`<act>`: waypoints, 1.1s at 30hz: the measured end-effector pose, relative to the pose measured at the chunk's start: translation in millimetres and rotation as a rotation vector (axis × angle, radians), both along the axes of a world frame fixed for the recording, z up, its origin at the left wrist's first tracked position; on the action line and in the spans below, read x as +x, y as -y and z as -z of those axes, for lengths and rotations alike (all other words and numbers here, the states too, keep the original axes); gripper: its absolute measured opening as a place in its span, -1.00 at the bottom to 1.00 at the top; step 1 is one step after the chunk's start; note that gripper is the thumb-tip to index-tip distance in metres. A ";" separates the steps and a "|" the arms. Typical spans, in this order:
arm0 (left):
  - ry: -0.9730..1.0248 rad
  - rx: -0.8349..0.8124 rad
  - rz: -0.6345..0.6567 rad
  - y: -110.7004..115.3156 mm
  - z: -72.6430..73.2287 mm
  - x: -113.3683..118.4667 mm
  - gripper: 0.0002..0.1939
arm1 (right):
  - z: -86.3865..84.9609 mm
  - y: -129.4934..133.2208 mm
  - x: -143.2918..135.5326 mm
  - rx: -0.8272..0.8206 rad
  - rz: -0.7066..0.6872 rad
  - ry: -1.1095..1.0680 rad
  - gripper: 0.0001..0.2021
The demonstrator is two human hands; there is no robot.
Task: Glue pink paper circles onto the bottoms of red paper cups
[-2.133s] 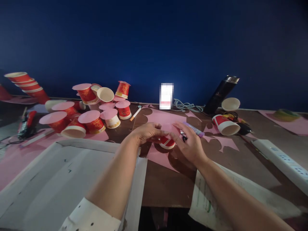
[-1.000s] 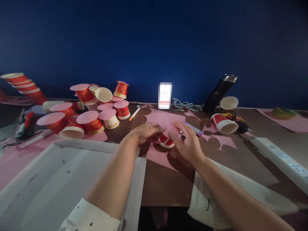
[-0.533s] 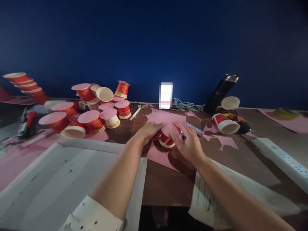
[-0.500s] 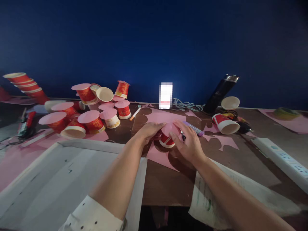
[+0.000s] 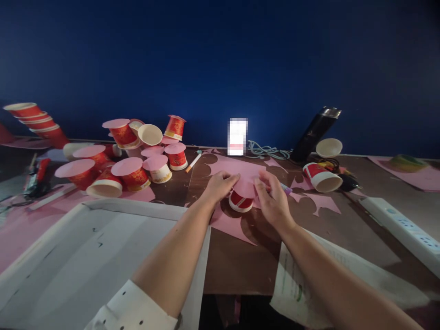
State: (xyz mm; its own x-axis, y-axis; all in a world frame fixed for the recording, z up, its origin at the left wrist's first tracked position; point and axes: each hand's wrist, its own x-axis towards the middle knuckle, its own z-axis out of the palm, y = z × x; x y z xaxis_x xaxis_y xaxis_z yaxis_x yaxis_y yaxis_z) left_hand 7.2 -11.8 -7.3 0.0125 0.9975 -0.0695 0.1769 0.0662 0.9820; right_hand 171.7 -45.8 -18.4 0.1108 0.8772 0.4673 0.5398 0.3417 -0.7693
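On the brown worktop (image 5: 237, 266), a pink paper disc (image 5: 246, 187) lies over an inverted red paper cup (image 5: 240, 203). Left hand (image 5: 222, 186) and right hand (image 5: 273, 198) flank the disc, grip nearly closed; whether pinching, I cannot tell. Likely light, easily creased: hold the disc's edge.

Craft-making spot at table; home or workshop, cannot tell which. Clock face laid over view: flat dark-blue wall (image 5: 220, 64) at 12. Flat dark-brown table (image 5: 237, 270) at 6. Many round red-and-white paper cups (image 5: 132, 179) at 9, lots wearing flat pink paper circles (image 5: 127, 167). Thin pink paper scraps (image 5: 325, 204) with round bites cut out, at 4. Long white plastic plug strip (image 5: 405, 229), also 4. Round yellow-green roll (image 5: 407, 162), looks like tape, at 3. Big shallow white tray (image 5: 103, 256) at 8.
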 end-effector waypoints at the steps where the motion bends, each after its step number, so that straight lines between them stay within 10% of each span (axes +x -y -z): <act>1: -0.013 0.008 -0.004 -0.3 0.5 0.1 -0.68 | 0.5 -0.7 -0.8 -0.010 -0.005 -0.016 -0.54; 33: -0.102 0.073 -0.092 7.1 -3.8 11.7 -0.62 | -12.5 -17.6 -11.5 -0.258 -0.007 -0.516 -0.60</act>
State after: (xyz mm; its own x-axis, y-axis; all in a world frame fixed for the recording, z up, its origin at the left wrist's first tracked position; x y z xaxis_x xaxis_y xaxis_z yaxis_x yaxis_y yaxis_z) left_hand 19.0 -18.9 -3.5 -0.0827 0.9965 0.0072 0.2722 0.0157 0.9621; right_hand 160.2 -28.2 -5.8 0.2616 0.9571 0.1248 0.0706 0.1099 -0.9914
